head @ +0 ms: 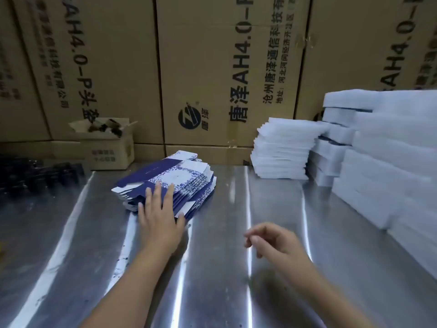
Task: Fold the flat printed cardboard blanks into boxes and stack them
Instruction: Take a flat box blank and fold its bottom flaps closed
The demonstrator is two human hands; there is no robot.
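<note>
Your left hand (159,215) lies flat, fingers spread, on the near edge of the blanks (170,179), a fanned blue-and-white pile on the steel worktop (236,268). Your right hand (269,237) hovers over bare steel, fingers loosely curled and holding nothing. White stacks (281,150) stand at the back right, with taller ones (390,157) beside them reaching toward you along the right edge. A small open carton (106,147) sits back left, next to dark parts (35,174) too blurred to identify. Big cartons (227,67) wall off the rear; they read "AH4.0-P" and "唐泽AH4.0", with a round logo beside it.
</note>
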